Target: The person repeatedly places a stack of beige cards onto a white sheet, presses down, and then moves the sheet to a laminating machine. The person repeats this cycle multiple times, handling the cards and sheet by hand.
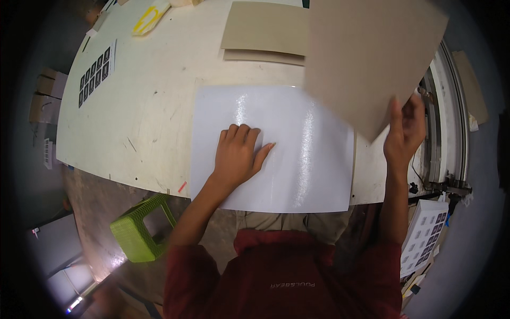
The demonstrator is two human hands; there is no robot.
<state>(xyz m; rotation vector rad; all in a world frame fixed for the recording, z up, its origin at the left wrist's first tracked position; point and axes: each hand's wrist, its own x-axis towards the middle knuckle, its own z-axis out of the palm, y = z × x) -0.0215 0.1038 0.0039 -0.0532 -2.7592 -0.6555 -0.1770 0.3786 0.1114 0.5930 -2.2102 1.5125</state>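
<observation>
A large glossy white sheet (276,175) lies at the table's near edge, its front overhanging a little toward me. My left hand (238,154) rests palm down on it, thumb apart from the fingers, gripping nothing. My right hand (405,130) is raised at the right, pinching a big grey-brown cardboard sheet (372,58) near its lower corner. That cardboard is tilted above the table and slightly blurred. It covers the far right part of the white sheet and part of the cardboard stack (265,29) behind.
A printed label sheet (95,74) and a yellow-marked packet (151,18) lie on the white table (143,111). A metal rail (451,106) runs along the right edge. Below are a green plastic stool (135,231) at left and printed sheets (424,236) at right.
</observation>
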